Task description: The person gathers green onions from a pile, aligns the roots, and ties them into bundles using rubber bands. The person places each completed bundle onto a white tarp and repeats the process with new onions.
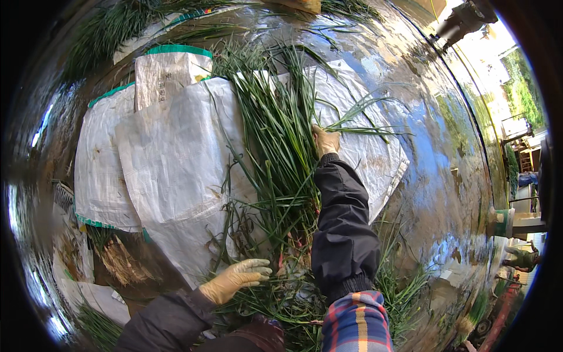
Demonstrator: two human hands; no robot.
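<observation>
A thick pile of long green scallion-like plants [281, 127] lies on white woven sacks [180, 163], with reddish stem bases [299, 246] towards me. My right hand [327, 140], in a tan glove, is at the pile's right edge, its fingers curled by the leaves; some thin leaves stick out to the right beyond it. Whether it grips any is not clear. My left hand [239, 279], in a similar glove, is held with its fingers extended and nothing in it, just left of the stem bases and above loose leaves [281, 303].
A bundle with pale roots [123, 262] lies at the left on wet ground [448, 176]. More green plants [114, 35] lie at the upper left. A person [466, 22] is at the upper right, and a green-rimmed bucket-like object [503, 223] is at the right edge.
</observation>
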